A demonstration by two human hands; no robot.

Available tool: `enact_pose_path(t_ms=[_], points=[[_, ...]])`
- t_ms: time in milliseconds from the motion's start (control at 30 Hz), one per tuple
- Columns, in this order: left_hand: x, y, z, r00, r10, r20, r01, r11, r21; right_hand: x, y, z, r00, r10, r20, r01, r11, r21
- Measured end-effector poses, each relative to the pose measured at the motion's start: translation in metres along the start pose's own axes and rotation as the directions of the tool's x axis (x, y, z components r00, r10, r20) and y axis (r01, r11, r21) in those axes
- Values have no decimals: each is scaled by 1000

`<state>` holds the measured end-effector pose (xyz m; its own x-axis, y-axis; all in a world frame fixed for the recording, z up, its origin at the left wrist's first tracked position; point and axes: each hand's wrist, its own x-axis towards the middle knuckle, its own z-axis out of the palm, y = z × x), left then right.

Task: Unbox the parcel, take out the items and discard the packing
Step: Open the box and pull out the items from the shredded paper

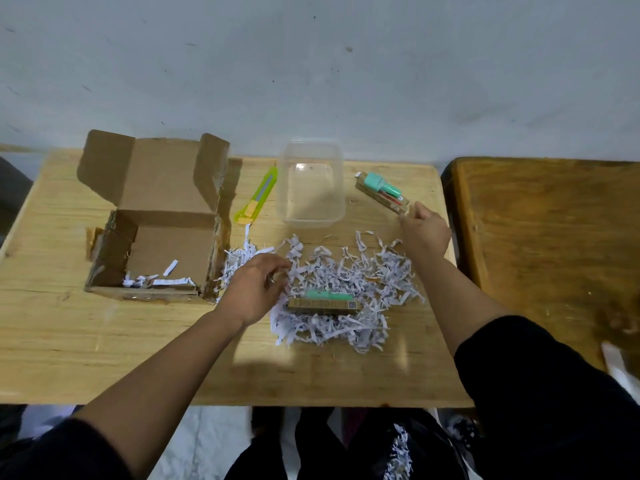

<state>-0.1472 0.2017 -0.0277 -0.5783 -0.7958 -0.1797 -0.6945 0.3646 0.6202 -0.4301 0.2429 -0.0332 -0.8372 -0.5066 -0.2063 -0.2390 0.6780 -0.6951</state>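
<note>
The parcel box (156, 233) is sitting open at the desk's (104, 341) left edge; left hand (254, 292) is raking, fingers loosely spread, through shredded paper (346, 275) mid-desk, while right hand (424, 230) is releasing a packaged item (382, 190) aside.

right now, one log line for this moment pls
box open, few shreds inside | shredded paper on table | left hand in shreds by packaged item | right hand at second package
</note>
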Motion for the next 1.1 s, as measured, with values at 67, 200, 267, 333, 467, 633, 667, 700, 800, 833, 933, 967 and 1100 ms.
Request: enact_pose_path(t_ms=[67,200,267,333,467,633,667,700,800,833,933,967,1100], points=[[-4,2,-4,1000,13,-16,-14,999,-48,-21,-4,-7,995,-93,43,91,995,48],[-18,11,-12,997,67,-32,-70,993,-100,-72,-10,-23,930,-296,217,278,954,109],[-24,15,-12,992,127,0,-127,988,-87,-97,-9,-25,878,-358,317,357,932,63],[-28,18,-9,989,136,54,-129,985,-115,-116,-4,-22,839,-354,413,385,923,10],[-36,13,8,985,134,111,-126,989,-71,-137,14,-17,831,-317,458,394,915,-82],[-42,-3,23,995,85,61,-79,992,-97,-146,42,-17,870,-239,432,307,947,-94],[-42,-5,25,996,75,43,-71,993,-95,-146,46,-18,871,-238,430,320,939,-128],[-41,-6,27,997,71,24,-69,993,-92,-145,49,-20,870,-245,428,337,929,-155],[-40,-7,32,997,70,-26,-71,995,-76,-144,52,-23,869,-305,390,388,908,-155],[-41,-7,33,997,69,-36,-72,995,-75,-144,52,-22,868,-334,368,406,904,-137],[-45,-3,33,993,87,-78,-93,992,-83,-143,42,-22,858,-377,349,445,885,-137],[-46,-2,32,992,89,-85,-96,992,-85,-143,38,-22,847,-385,367,464,872,-155],[-49,1,33,992,78,-98,-88,991,-101,-138,28,-15,798,-379,468,515,832,-206]])
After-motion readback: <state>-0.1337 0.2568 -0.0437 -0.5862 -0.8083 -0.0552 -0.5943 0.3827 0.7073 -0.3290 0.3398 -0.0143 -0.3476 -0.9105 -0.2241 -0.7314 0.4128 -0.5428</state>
